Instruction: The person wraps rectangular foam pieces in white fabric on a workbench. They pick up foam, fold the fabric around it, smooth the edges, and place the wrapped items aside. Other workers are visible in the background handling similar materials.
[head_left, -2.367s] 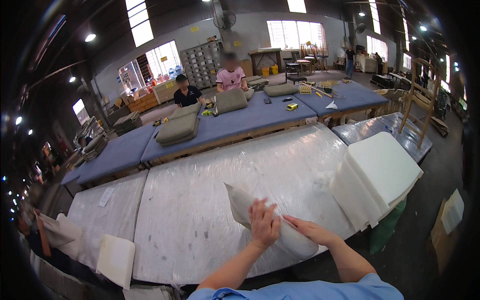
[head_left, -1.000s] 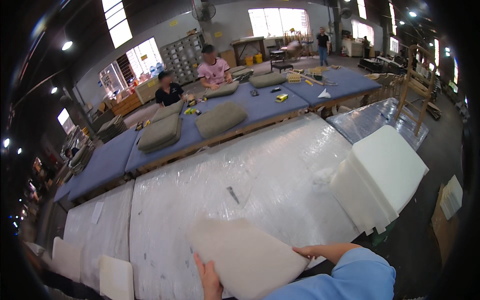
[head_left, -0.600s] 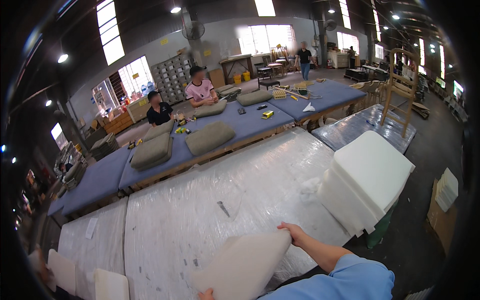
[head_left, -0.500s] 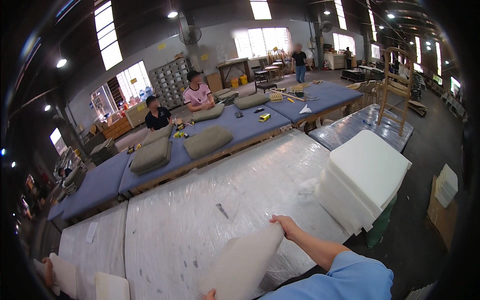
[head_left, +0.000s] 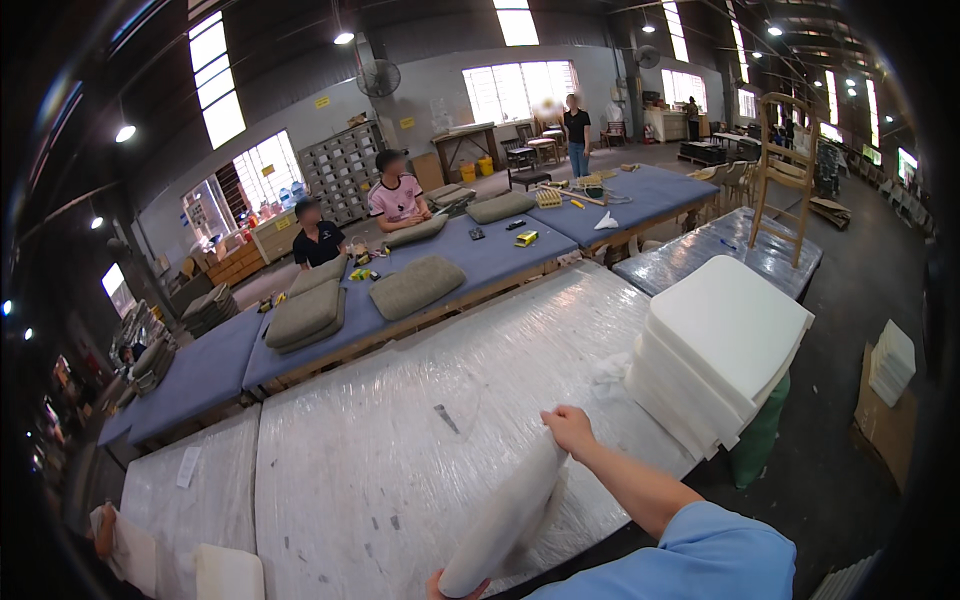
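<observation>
My right hand grips the upper end of an off-white cushion pad. My left hand, partly cut off by the lower edge, holds the pad's lower end. Between them the pad stands steeply tilted, nearly edge-on, over the plastic-wrapped table. To the right of my right hand rises a stack of white foam pads with rounded corners. Another white pad lies at the lower left.
A co-worker's hand is at a pale pad by the left rim. Beyond my table, blue padded tables carry grey-green cushions and small tools; two people sit behind. A wooden chair frame stands on a wrapped surface at right.
The pad in my hands has turned from a broad face to nearly edge-on. My left hand has shifted slightly right. The standing person in the background has moved left.
</observation>
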